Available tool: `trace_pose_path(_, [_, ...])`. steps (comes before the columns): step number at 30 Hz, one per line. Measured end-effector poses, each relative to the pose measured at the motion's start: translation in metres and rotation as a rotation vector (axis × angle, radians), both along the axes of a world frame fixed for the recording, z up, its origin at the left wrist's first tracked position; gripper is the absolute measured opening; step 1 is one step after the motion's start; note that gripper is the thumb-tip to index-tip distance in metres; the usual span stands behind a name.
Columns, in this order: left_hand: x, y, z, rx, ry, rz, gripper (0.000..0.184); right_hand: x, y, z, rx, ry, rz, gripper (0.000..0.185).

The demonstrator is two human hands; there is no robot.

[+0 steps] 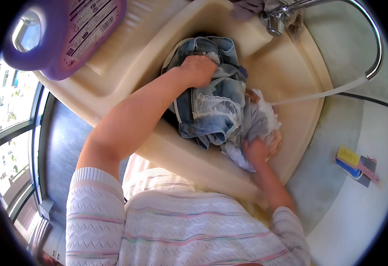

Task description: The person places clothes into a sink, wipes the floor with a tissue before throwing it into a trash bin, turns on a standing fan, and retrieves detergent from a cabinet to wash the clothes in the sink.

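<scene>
A blue denim garment (229, 88) with white lace trim lies bunched in the beige sink (291, 66). My left hand (199, 71) is closed in a fist on its upper part, fingers curled into the fabric. At the garment's lower right sits a wet heap of grey and white cloth (258, 122) with a ruffled edge. My right hand (256, 152) grips this heap low down near the sink's front wall; its fingertips are partly hidden in the folds. A stream of water (318, 95) runs from the right onto the cloth.
The curved chrome faucet (377, 44) arches over the sink's right side. A large purple bottle (76, 40) stands on the ledge at the upper left. More wet cloth (251, 6) hangs behind the tap. A yellow-bristled brush (349, 158) is on the right wall. Windows (12, 133) are at left.
</scene>
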State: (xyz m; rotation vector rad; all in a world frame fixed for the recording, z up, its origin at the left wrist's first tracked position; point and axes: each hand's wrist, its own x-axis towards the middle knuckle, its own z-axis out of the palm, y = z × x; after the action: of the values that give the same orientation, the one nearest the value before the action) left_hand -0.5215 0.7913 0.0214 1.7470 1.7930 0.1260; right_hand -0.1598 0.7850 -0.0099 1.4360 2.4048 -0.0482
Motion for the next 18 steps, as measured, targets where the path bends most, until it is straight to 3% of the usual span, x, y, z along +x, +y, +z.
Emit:
trace_pose_path(4, [0.0, 0.0, 0.001, -0.008, -0.006, 0.006, 0.037, -0.02, 0.036, -0.004, 0.036, 0.066, -0.007, 0.03])
trace_pose_path(7, [-0.001, -0.001, 0.001, 0.007, -0.016, 0.012, 0.038, -0.014, 0.081, -0.04, 0.091, 0.122, -0.063, 0.027])
trace_pose_path(10, [-0.001, -0.002, -0.001, 0.038, -0.018, 0.012, 0.037, -0.001, 0.13, -0.078, 0.048, -0.01, 0.0, 0.028])
trace_pose_path(13, [-0.001, -0.002, -0.003, 0.062, -0.019, 0.015, 0.037, -0.003, 0.166, -0.097, 0.061, -0.023, -0.113, 0.037])
trace_pose_path(15, [-0.001, -0.002, -0.002, 0.053, -0.022, 0.012, 0.037, 0.023, 0.214, -0.134, -0.074, 0.001, -0.029, 0.046])
trace_pose_path(18, [-0.001, 0.0, -0.005, 0.019, -0.026, 0.0, 0.037, 0.009, 0.223, -0.109, -0.26, 0.126, -0.216, 0.056])
